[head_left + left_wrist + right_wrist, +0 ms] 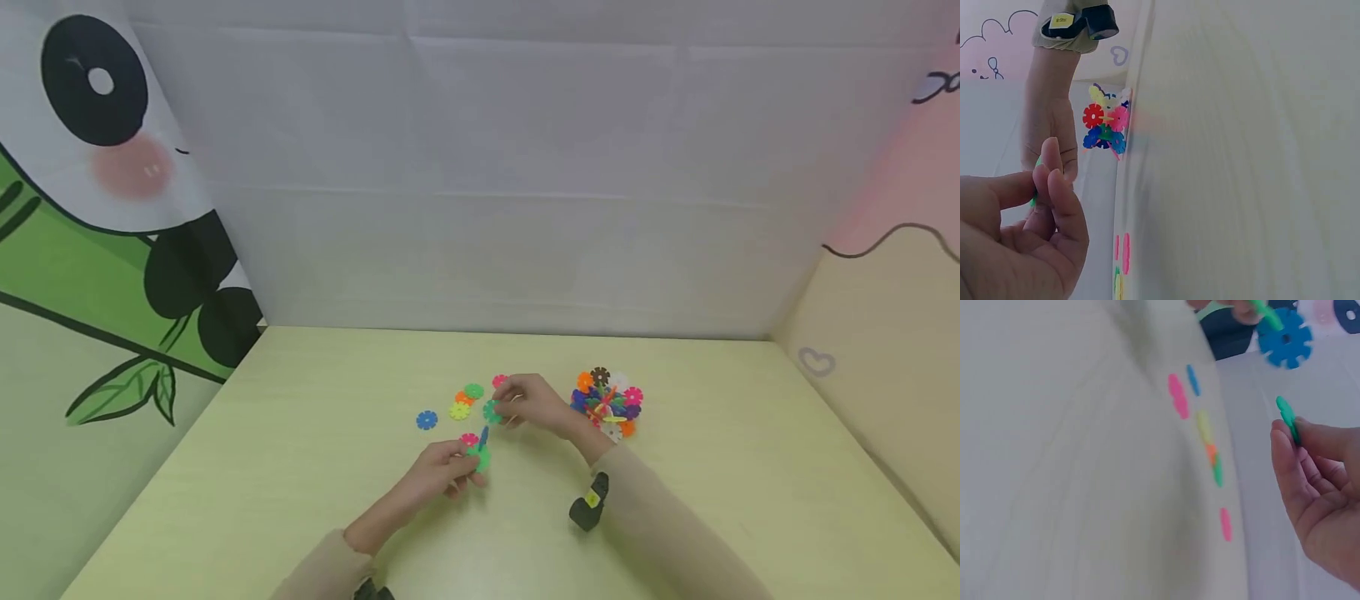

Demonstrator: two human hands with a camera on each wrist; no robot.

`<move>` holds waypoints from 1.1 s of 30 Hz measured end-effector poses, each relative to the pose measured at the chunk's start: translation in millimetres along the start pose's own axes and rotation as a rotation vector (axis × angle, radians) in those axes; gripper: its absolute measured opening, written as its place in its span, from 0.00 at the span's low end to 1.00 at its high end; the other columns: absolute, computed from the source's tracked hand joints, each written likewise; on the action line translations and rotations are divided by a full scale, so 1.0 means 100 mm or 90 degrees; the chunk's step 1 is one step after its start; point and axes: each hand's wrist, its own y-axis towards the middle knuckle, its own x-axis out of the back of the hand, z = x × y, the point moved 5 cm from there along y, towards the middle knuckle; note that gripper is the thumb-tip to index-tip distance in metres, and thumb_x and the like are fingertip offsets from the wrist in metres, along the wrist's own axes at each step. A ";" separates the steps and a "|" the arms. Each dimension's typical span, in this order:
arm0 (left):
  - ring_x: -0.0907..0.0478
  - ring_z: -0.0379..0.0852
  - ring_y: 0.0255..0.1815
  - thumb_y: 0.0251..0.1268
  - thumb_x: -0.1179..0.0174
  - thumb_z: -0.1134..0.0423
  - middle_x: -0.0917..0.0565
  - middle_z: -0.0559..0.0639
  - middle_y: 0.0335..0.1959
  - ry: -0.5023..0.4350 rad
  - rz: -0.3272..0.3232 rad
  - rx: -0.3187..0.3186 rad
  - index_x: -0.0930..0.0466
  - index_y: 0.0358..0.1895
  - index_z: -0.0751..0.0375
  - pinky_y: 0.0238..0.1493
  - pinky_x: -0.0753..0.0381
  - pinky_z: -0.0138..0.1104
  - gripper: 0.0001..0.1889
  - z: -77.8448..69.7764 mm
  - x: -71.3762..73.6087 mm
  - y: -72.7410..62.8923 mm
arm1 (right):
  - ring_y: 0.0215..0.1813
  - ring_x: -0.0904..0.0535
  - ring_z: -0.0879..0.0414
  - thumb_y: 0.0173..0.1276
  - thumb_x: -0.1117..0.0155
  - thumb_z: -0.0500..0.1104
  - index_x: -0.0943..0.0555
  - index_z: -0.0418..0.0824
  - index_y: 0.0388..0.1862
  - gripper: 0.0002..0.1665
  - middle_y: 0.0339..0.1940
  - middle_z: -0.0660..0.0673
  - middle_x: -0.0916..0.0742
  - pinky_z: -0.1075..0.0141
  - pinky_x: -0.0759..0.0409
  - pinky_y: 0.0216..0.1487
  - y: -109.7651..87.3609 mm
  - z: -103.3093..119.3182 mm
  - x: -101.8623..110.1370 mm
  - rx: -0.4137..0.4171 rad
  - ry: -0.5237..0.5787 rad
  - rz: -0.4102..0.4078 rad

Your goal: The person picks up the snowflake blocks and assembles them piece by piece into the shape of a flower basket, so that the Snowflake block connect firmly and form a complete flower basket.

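Note:
My left hand [448,468] pinches a light green notched disc [481,458] between thumb and fingers. A blue notched disc [1285,339] stands out from that green one, seen edge-on in the head view and face-on in the right wrist view. Farther back, my right hand [531,403] pinches a darker green disc [491,412] at its edge, apart from the blue one. In the left wrist view, the left fingers [1067,206] hide most of the light green disc.
Loose discs lie on the pale table [300,467] by the hands: blue [427,420], yellow [460,411], green [473,390], orange [463,398] and two pink, one [500,381] at the back. A many-coloured cluster of joined discs [607,403] sits right of the right hand.

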 end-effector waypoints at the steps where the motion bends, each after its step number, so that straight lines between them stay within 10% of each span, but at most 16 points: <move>1: 0.28 0.40 0.29 0.73 0.49 0.62 0.11 0.60 0.35 0.000 0.000 -0.002 0.26 0.33 0.65 0.32 0.24 0.31 0.11 -0.01 -0.02 0.00 | 0.38 0.13 0.40 0.70 0.40 0.35 0.22 0.27 0.47 0.12 0.37 0.38 0.16 0.60 0.12 0.41 -0.03 0.03 0.03 0.005 0.017 0.004; 33: 0.26 0.38 0.25 0.71 0.46 0.67 0.14 0.69 0.28 0.009 -0.016 -0.076 0.22 0.38 0.75 0.32 0.22 0.27 0.10 -0.16 -0.23 0.06 | 0.28 0.16 0.56 0.66 0.36 0.32 0.16 0.27 0.44 0.10 0.37 0.34 0.11 0.65 0.12 0.36 -0.30 0.21 0.10 0.046 -0.025 0.008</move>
